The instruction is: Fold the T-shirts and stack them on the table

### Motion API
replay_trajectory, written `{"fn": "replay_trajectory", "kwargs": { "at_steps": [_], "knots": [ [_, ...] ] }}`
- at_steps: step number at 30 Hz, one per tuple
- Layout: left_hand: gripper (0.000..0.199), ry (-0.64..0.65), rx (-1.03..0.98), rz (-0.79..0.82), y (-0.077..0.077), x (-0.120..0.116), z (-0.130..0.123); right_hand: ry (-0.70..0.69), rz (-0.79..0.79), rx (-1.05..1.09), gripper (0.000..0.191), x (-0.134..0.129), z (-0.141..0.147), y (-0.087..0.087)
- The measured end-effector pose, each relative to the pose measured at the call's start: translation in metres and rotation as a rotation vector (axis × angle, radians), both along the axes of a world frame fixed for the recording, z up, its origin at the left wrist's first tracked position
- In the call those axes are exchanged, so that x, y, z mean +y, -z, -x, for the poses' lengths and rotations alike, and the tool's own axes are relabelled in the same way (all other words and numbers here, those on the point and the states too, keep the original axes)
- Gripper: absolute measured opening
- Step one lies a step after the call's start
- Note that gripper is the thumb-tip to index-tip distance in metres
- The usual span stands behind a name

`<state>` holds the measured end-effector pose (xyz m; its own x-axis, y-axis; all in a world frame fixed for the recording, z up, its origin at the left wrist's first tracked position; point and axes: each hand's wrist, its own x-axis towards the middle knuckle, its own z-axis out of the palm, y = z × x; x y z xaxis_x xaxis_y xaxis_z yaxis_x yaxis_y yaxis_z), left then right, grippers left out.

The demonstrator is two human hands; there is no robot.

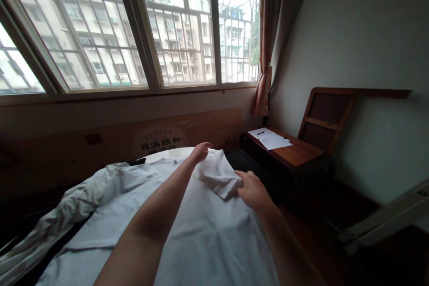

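Note:
A white T-shirt (214, 228) lies spread out in front of me, with its neckline toward the window. Over its far right shoulder is my left hand (200, 153), fingers stretched to the right beside the cloth; its thumb is hidden. My right hand (254, 190) is closed at the sleeve's hem, index finger on top and thumb below. Between the two hands the short sleeve (219, 174) lies fairly flat, with a few creases. My left forearm crosses over the body of the shirt and hides part of it.
Crumpled pale clothing (78, 199) lies along the left side. Dark fabric (246, 165) sits beyond the sleeve. A wooden table (301, 154) at right holds papers (273, 139) and a pen. Barred windows (182, 44) and a curtain (266, 44) are ahead.

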<state>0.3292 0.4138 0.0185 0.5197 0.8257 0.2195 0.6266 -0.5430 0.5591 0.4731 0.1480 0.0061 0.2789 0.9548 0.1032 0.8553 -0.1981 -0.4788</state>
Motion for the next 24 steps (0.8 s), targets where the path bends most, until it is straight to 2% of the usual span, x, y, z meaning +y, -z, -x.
{"fn": "replay_trajectory", "kwargs": {
  "at_steps": [2, 5, 8, 10, 12, 17, 24],
  "knots": [
    [0.042, 0.048, 0.077, 0.009, -0.002, -0.008, 0.028, -0.024, -0.063, -0.013, 0.063, -0.002, 0.01, -0.006],
    [0.053, 0.136, 0.194, 0.044, 0.001, -0.025, 0.069, -0.116, -0.141, -0.008, 0.047, -0.007, 0.026, -0.013],
    [0.069, 0.189, 0.253, 0.047, 0.008, -0.043, 0.097, -0.162, -0.083, -0.079, 0.048, -0.011, 0.039, -0.013],
    [0.074, 0.188, 0.251, 0.019, 0.013, -0.054, 0.106, -0.157, -0.009, -0.143, 0.054, -0.011, 0.045, -0.009],
    [0.069, 0.155, 0.228, -0.013, 0.019, -0.061, 0.107, -0.129, 0.028, -0.194, 0.052, -0.01, 0.051, -0.004],
    [0.038, 0.018, 0.121, -0.011, 0.027, -0.067, 0.094, -0.061, 0.021, -0.23, 0.041, -0.005, 0.061, 0.001],
    [0.043, -0.128, -0.031, 0.196, 0.012, -0.066, 0.078, -0.08, -0.059, -0.125, 0.034, 0.004, 0.053, 0.002]
  ]
}}
